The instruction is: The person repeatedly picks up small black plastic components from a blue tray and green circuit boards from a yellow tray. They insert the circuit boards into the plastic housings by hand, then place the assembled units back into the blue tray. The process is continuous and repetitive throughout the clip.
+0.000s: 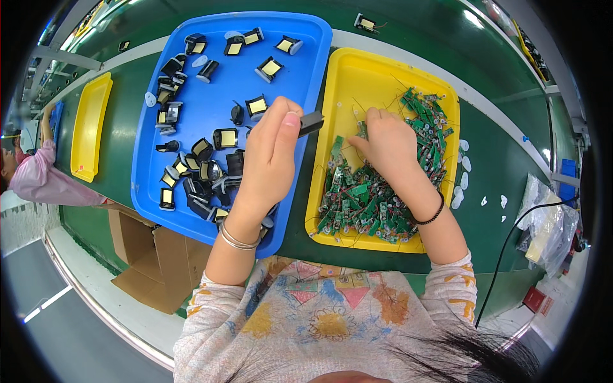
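My left hand (274, 143) is raised over the right side of a blue tray (255, 185), its fingers closed around a black plastic housing (311, 123). Black housings with cream-coloured pads (225, 138) lie scattered and heaped in that tray. Inside the yellow tray (341, 70), my right hand (391, 143) is bent down at the edge of a pile of small green circuit boards (373, 207) with thin wires. One green circuit board (362, 129) shows between its thumb and fingers, partly hidden by them.
White oval pieces (465, 164) lie right of the yellow tray. A clear plastic bag (549, 223) and black cable (501, 255) are farther right. Another yellow tray (91, 127) stands left, near a person in pink (48, 175). A cardboard box (159, 258) sits below the bench edge.
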`<state>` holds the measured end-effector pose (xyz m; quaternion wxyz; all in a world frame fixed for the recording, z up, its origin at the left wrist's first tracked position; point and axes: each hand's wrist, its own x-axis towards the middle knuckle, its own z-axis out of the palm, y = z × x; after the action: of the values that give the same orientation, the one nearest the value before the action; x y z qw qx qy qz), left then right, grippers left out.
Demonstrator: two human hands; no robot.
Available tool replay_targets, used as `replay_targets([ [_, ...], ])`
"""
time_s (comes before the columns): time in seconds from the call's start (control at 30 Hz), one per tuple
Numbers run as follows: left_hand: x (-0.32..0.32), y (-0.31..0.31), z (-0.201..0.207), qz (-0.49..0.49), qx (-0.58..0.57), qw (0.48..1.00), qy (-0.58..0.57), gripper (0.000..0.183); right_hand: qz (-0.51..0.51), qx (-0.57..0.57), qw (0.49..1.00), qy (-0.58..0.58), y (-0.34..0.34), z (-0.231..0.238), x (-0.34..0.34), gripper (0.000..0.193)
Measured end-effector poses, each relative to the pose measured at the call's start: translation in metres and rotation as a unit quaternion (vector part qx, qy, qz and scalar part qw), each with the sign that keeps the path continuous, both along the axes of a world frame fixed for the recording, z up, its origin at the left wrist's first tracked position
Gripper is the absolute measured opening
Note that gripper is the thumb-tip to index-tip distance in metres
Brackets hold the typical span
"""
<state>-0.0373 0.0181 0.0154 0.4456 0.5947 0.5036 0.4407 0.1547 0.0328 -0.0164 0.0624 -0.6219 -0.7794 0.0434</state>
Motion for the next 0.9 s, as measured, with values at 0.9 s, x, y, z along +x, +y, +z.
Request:
replay_targets([
  [0.9,0.036,-0.015,-0.009,-0.117,-0.096,0.961,-0.232,0.026,0.098,-0.099,0.754,0.642,-0.043,0.034,0.015,0.024],
])
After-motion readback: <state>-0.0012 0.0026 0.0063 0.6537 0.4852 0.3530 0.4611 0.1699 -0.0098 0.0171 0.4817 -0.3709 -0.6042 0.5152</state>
